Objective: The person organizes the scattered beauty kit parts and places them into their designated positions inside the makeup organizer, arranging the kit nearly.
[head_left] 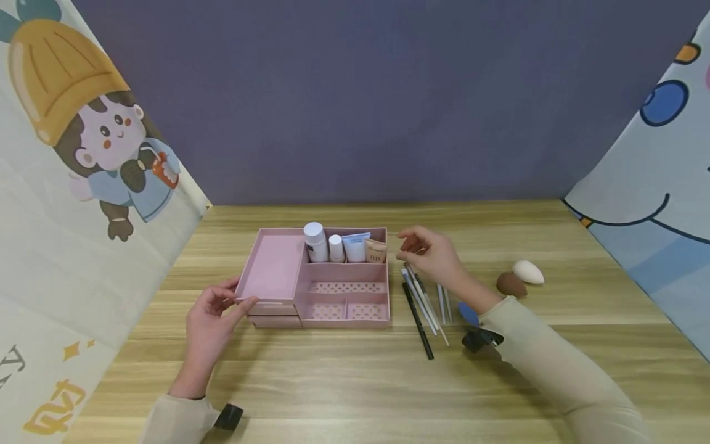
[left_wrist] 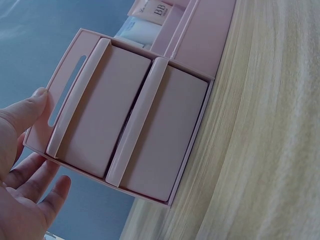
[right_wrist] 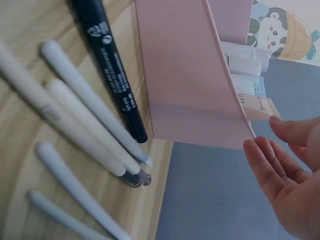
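The pink desktop organizer [head_left: 272, 265] stands with a flat-topped section of two drawers [left_wrist: 102, 100] on the left and open compartments on the right. My left hand [head_left: 213, 311] grips its front left corner, thumb on the top edge, other fingers along the side. In the back compartment stand a white bottle [head_left: 315, 243], a smaller white-capped bottle [head_left: 336, 248], a light blue tube [head_left: 355, 246] and a beige BB tube [head_left: 375, 250]. Just past the organizer's right back corner hovers my right hand [head_left: 435, 256], fingers loosely bent and nothing between them. In the right wrist view its fingertips overlap the organizer's rim.
Right of the organizer lie several makeup brushes [head_left: 424, 302] and a black pen [head_left: 418, 320]. A blue item [head_left: 468, 313] is partly hidden by the right forearm. Brown [head_left: 511, 284] and white [head_left: 529, 272] egg-shaped sponges lie farther right on the wooden table [head_left: 344, 382].
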Tool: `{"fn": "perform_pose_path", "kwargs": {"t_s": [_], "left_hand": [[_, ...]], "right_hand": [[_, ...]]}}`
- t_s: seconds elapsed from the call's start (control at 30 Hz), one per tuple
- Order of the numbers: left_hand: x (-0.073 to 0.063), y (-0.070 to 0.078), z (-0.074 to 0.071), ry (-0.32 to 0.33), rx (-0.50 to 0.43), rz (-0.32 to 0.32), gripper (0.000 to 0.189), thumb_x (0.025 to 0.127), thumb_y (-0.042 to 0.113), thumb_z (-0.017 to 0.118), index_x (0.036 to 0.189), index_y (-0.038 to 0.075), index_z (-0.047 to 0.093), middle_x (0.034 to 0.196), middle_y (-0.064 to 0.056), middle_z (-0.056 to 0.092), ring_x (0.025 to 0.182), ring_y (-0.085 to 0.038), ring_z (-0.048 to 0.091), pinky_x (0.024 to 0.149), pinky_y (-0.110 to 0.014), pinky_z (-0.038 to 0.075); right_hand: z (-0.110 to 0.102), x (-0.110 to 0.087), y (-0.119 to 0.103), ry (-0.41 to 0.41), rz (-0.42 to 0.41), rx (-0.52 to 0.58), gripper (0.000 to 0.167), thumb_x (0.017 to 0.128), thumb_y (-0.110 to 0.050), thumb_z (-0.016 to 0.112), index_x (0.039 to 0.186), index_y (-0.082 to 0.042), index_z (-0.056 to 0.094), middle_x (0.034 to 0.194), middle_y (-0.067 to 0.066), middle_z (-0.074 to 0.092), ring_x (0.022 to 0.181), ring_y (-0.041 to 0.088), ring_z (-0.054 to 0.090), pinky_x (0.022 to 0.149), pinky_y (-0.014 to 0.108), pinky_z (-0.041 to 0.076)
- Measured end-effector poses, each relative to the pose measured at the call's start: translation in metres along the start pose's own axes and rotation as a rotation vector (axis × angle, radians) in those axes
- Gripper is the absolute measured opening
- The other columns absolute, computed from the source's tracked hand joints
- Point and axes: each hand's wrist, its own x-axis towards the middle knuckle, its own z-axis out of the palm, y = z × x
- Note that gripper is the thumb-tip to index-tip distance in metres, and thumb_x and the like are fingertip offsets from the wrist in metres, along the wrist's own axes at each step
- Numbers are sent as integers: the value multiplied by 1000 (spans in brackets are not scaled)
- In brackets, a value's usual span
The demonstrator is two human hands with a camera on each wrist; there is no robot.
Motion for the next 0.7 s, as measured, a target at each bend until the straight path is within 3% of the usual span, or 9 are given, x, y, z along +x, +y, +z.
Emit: {"fn": "perform_pose_path", "kwargs": {"t_s": [0.27,0.5,0.7], "left_hand": [[-1,2,0,0,15,-1,27,80,-11,77,92,-10,53,121,-9,67,97,2,63,81,-12,52],[-2,3,-1,-7,27,-9,27,80,-9,78,92,-10,53,125,-20,64,99,3,62,83,-12,51],[-4,4,-2,-16,41,-9,27,81,-8,78,92,-10,53,127,-21,63,100,4,61,84,-11,50]], "right_hand": [[-9,-14,2,-82,51,-24,39,81,4,79,116,4,63,84,9,68,72,20,65,60,25,55],[-15,-29,4,-240,155,-23,45,84,-1,78,124,5,57,83,7,67,62,16,65,53,30,58],[-17,-42,7,-327,223,7,47,85,-2,77,124,8,53,79,6,65,59,20,64,52,37,59]]}}
